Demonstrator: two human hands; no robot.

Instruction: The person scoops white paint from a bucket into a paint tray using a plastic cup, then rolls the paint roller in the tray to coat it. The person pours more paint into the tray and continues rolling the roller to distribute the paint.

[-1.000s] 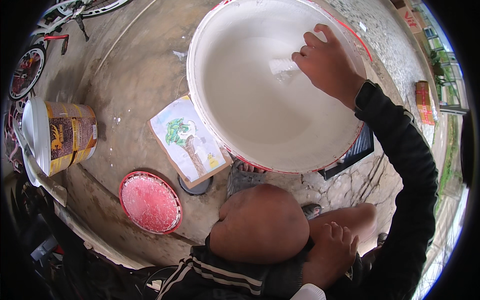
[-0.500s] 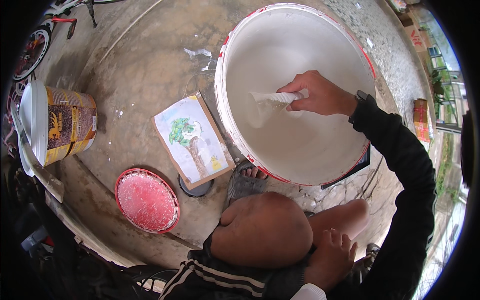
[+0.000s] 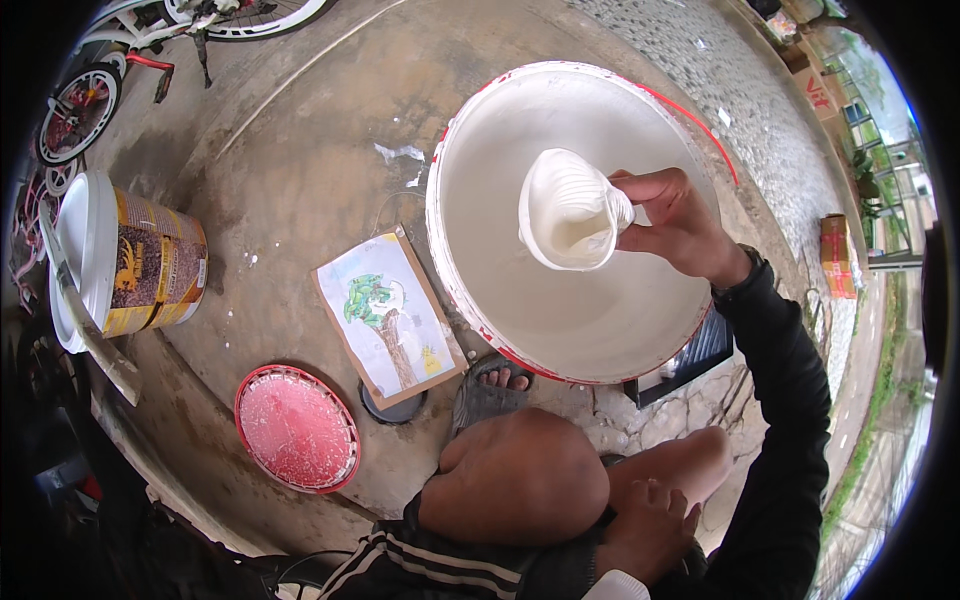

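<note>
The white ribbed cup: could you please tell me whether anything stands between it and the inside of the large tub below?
Nothing visible does: the right hand holds the white ribbed cup over the open tub, and no lid or other object shows between them.

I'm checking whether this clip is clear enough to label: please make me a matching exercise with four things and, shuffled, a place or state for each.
Things:
1. Right hand
2. Left hand
3. Red lid
4. Drawing

Places and states:
A. On the floor, speckled with white
B. Resting on a bare leg
C. Shows a green-leaved tree
D. Holding a white cup over the big tub

Pairs: 1-D, 2-B, 3-A, 4-C
</note>
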